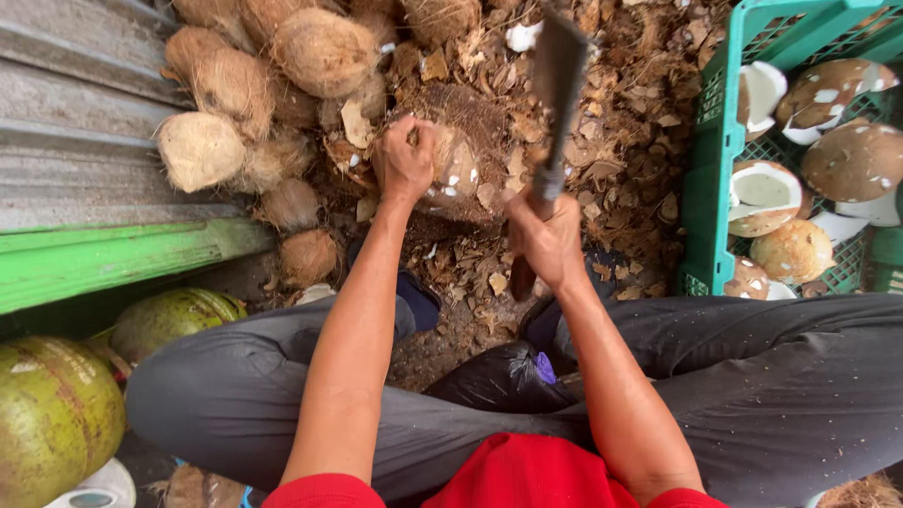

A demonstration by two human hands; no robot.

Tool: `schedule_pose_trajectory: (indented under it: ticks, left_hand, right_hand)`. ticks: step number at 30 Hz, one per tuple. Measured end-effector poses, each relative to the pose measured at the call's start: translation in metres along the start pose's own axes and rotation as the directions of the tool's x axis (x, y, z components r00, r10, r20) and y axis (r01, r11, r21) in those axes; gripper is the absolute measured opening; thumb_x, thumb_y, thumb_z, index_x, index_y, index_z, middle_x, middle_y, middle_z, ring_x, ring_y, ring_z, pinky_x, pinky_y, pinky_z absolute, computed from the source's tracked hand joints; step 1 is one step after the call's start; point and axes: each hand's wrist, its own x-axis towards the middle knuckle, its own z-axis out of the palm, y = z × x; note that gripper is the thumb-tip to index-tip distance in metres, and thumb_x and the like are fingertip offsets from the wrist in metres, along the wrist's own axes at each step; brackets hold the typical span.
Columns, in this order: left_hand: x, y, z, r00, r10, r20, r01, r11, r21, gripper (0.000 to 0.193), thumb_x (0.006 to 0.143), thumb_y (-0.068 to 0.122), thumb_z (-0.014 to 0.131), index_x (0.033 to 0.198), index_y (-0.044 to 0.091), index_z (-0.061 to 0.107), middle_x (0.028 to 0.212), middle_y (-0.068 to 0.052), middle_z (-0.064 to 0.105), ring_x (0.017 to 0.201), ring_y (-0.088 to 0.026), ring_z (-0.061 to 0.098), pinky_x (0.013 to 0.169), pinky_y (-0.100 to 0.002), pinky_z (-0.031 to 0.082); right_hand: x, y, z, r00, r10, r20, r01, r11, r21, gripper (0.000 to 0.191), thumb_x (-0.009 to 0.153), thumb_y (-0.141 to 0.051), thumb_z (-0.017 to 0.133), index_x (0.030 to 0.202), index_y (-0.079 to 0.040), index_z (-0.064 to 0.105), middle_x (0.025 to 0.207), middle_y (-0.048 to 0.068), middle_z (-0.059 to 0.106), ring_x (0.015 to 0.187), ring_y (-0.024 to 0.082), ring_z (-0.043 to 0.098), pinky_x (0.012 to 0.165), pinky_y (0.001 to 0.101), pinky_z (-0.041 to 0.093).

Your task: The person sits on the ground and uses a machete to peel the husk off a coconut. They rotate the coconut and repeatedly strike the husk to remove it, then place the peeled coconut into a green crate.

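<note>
Head view, looking straight down at a seated person in dark trousers and a red top. Left hand (406, 162) is clamped over the top of a coconut (451, 169), fingers curled tight around its brown, partly chipped shell, pinning it on the ground just ahead of the knees. Right hand (544, 240) has a full closed grip on the handle of a cleaver (557, 85), blade raised and pointing away from the body, flat and dark, hanging just right of the coconut and not touching it. Its tip runs up to the top edge of the frame.

The ground (621, 160) around the coconut is thick with brown husk chips and shell flakes. Up and to the left lies a heap of husked coconuts (254, 85), fibrous and tan, stacked against a corrugated metal sheet (85, 122) with a green board (113, 263) along its lower edge. Bottom left, two green unhusked coconuts (56, 414) sit beside the left knee. On the right stands a green plastic crate (715, 160) holding peeled coconuts (847, 160), brown skin patched with white, some cut open to show white flesh. A black plastic bag (503, 376) sits between the legs, close to the body.
</note>
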Motion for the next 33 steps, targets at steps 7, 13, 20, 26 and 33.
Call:
schedule_pose_trajectory:
  ticks: [7,13,20,26,33]
  left_hand:
    - [-0.006,-0.001,-0.005,0.993,-0.115,-0.016,0.115,0.993,-0.031,0.043,0.102,0.046,0.045,0.082,0.016,0.068,0.071,0.004,0.063,0.057,-0.013,0.047,0.053,-0.036,0.041]
    - [-0.006,0.002,-0.016,0.953,-0.304,0.002,0.303,0.951,-0.060,0.067,0.094,0.072,0.046,0.114,0.014,0.072,0.122,-0.012,0.070,0.113,-0.028,0.063,0.099,-0.052,0.044]
    - [-0.015,0.022,-0.011,0.746,-0.658,-0.102,0.647,0.753,-0.118,0.071,0.082,0.073,0.059,0.121,0.014,0.069,0.139,-0.016,0.057,0.128,-0.035,0.052,0.106,-0.059,0.035]
    - [-0.023,0.032,-0.005,0.659,-0.743,-0.116,0.714,0.666,-0.215,0.053,0.085,0.065,0.061,0.101,0.015,0.071,0.104,-0.014,0.074,0.097,-0.031,0.069,0.090,-0.055,0.052]
    - [-0.026,0.032,0.000,0.726,-0.675,-0.130,0.639,0.732,-0.234,0.043,0.087,0.059,0.063,0.096,0.018,0.070,0.096,-0.008,0.074,0.090,-0.026,0.068,0.086,-0.051,0.051]
  right_hand:
    - [0.015,0.061,0.002,0.913,0.407,-0.022,-0.355,0.767,-0.534,0.039,0.098,-0.027,0.069,0.069,-0.004,0.057,0.056,0.007,0.051,0.045,0.016,0.046,0.044,0.0330,0.039]
    - [0.011,0.052,-0.008,0.975,0.222,-0.004,-0.220,0.960,-0.172,0.039,0.096,-0.029,0.065,0.067,-0.011,0.045,0.054,0.002,0.048,0.039,0.014,0.041,0.035,0.0328,0.036]
    - [-0.002,0.028,0.014,0.999,-0.040,-0.017,0.031,0.928,-0.371,0.034,0.096,-0.028,0.062,0.069,-0.015,0.046,0.057,0.000,0.051,0.044,0.010,0.045,0.040,0.0328,0.043]
    - [0.004,0.046,0.030,0.974,0.224,-0.037,-0.210,0.824,-0.526,0.031,0.093,-0.029,0.063,0.067,-0.015,0.052,0.054,0.000,0.052,0.044,0.013,0.045,0.044,0.0350,0.042]
    - [0.006,0.060,0.005,0.997,-0.035,-0.069,0.003,0.913,-0.407,0.039,0.096,-0.027,0.065,0.065,-0.010,0.049,0.056,0.000,0.048,0.047,0.013,0.042,0.043,0.0345,0.036]
